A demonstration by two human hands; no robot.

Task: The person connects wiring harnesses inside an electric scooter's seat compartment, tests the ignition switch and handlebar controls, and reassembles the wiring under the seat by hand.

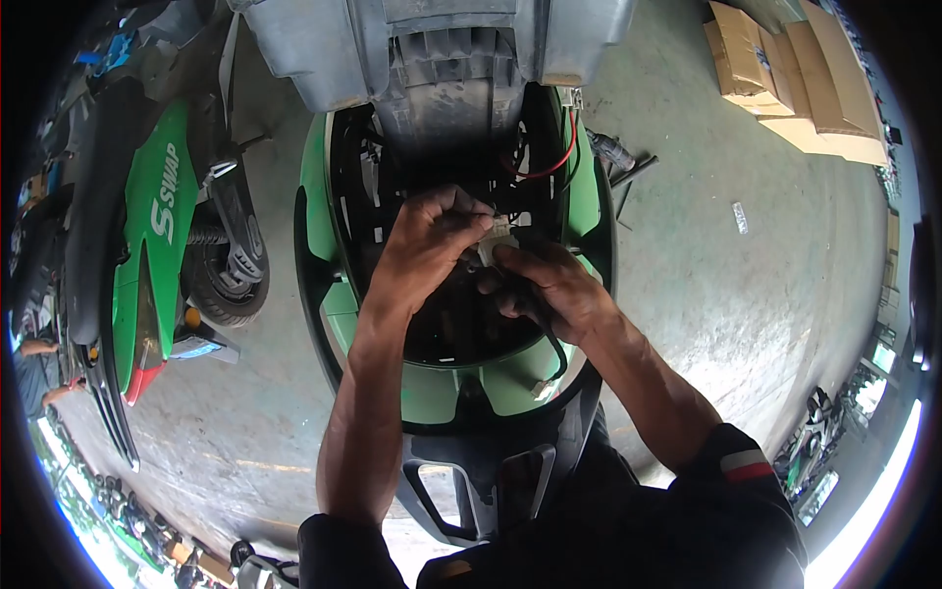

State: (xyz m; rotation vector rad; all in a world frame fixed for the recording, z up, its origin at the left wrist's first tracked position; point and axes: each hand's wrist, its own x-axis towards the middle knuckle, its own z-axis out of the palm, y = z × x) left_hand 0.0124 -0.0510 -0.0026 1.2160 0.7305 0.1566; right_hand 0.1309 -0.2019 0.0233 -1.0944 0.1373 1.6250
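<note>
Grey floor point(687, 294) surrounds a green scooter point(585, 187). Right hand point(554, 282) holds a pale connector point(501, 228) from four o'clock; left hand point(429, 236) pinches narrowly at nine o'clock, on what I cannot tell.

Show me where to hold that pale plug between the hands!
I'd pinch the pale connector by its blocky casing, thumb and finger on opposite sides, because it's small. Come from above: the scooter's green body is open there, and the left hand and right hand reach in that way.
</note>
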